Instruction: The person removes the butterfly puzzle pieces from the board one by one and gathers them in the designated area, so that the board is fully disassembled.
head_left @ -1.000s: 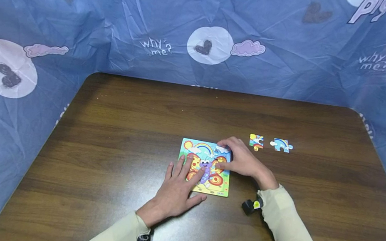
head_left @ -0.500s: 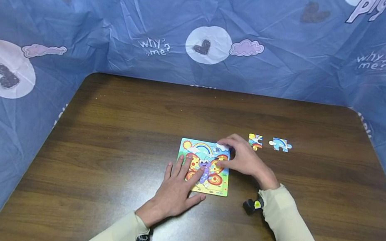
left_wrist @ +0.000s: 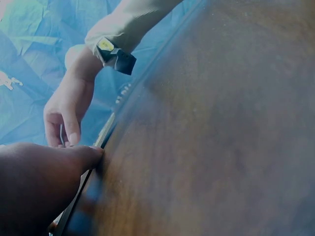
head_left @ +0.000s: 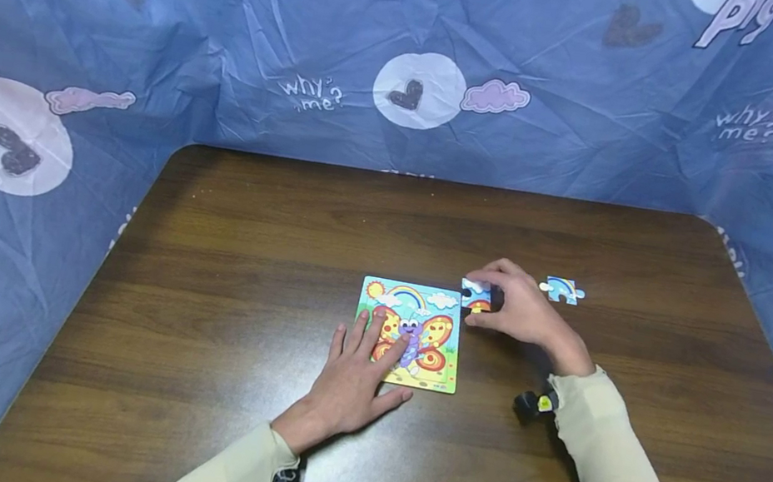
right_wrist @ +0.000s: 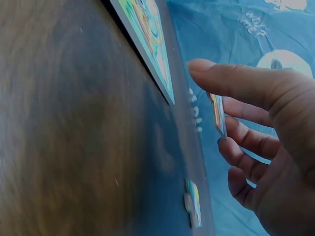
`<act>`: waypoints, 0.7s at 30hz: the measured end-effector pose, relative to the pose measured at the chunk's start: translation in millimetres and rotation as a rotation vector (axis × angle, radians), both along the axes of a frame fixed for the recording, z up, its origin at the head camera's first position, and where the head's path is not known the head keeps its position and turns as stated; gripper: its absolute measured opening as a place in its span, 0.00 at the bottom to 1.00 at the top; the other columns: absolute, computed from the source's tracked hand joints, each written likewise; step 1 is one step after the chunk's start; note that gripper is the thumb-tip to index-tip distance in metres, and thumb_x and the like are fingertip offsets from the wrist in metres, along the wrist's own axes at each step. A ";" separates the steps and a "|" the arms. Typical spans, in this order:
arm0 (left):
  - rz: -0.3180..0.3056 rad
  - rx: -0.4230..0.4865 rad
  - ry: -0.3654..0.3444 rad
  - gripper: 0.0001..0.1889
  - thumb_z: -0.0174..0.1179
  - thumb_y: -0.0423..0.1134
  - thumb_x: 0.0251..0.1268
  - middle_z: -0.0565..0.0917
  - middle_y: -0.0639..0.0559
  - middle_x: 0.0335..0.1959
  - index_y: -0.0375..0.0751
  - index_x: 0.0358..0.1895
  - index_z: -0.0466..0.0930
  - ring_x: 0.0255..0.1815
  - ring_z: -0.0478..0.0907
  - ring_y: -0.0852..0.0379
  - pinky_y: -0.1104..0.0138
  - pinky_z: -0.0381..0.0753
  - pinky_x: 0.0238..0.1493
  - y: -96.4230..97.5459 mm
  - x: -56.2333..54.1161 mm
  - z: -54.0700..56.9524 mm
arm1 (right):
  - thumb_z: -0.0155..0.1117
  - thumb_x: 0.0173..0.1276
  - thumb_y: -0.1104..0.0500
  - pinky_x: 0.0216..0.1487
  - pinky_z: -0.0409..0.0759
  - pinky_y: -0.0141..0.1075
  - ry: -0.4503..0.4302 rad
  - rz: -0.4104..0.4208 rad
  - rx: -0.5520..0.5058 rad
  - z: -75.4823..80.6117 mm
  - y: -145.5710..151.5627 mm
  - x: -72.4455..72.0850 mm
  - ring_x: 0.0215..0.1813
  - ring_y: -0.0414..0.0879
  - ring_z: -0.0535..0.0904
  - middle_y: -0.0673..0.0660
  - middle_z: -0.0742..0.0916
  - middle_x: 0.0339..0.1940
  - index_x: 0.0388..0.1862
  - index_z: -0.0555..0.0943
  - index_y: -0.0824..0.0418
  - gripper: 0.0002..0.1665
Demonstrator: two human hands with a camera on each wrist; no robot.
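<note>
My left hand (head_left: 351,379) lies with fingers spread on a square butterfly picture board (head_left: 429,366), holding it against the table. Just off the board's upper right corner, my right hand (head_left: 524,307) pinches a jigsaw piece (head_left: 475,290) showing a cloud, blue sky and some red and yellow. In the right wrist view, this jigsaw piece (right_wrist: 218,115) sits between thumb and fingers, apart from the board (right_wrist: 152,46). A loose jigsaw piece (head_left: 562,290) with a rainbow lies beyond my right hand. The other loose piece is hidden by that hand in the head view.
A brown wooden table (head_left: 240,252) spreads out around the board. Blue printed cloth (head_left: 314,27) hangs behind it and along both sides. In the right wrist view, one loose piece (right_wrist: 193,204) lies near the table's edge.
My right hand has lifted the jigsaw piece off the board's upper right corner and moved right with it, uncovering the printed cloud and wing there. My left hand has stayed in place.
</note>
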State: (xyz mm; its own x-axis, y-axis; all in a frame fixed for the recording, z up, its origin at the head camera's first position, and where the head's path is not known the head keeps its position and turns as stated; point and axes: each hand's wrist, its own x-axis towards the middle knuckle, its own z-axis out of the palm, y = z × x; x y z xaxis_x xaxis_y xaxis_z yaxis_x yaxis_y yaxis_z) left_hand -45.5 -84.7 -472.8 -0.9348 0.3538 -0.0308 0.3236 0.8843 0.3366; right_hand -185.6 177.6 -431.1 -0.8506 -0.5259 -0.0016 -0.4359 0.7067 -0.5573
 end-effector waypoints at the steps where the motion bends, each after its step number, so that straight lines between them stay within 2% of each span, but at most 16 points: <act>1: 0.000 0.001 0.002 0.39 0.53 0.65 0.68 0.49 0.33 0.82 0.55 0.78 0.59 0.83 0.44 0.33 0.34 0.48 0.76 0.0 -0.1 -0.1 | 0.82 0.51 0.52 0.61 0.74 0.56 -0.003 -0.007 0.005 1.0 2.4 -0.8 0.60 0.57 0.77 0.61 0.80 0.57 0.62 0.81 0.58 0.38; 11: -0.001 -0.014 0.004 0.39 0.52 0.66 0.69 0.49 0.33 0.82 0.54 0.78 0.60 0.83 0.44 0.33 0.34 0.48 0.77 -0.2 0.1 -0.4 | 0.82 0.51 0.55 0.56 0.74 0.53 0.017 -0.044 0.015 6.2 29.9 -8.5 0.56 0.58 0.78 0.63 0.81 0.56 0.63 0.80 0.62 0.39; 16: 0.000 -0.013 0.003 0.38 0.52 0.66 0.68 0.50 0.33 0.82 0.54 0.78 0.60 0.83 0.44 0.33 0.34 0.48 0.77 -0.3 -0.1 -1.3 | 0.81 0.52 0.56 0.57 0.73 0.56 0.013 -0.075 0.043 9.1 42.5 -10.4 0.57 0.60 0.77 0.65 0.80 0.57 0.64 0.79 0.63 0.39; 21: 0.000 -0.007 -0.002 0.38 0.52 0.66 0.68 0.50 0.33 0.82 0.54 0.78 0.60 0.83 0.44 0.33 0.34 0.48 0.77 -0.7 0.2 -0.7 | 0.82 0.51 0.57 0.56 0.74 0.55 0.018 -0.103 0.066 9.5 55.9 -13.1 0.56 0.60 0.78 0.66 0.80 0.57 0.62 0.80 0.63 0.38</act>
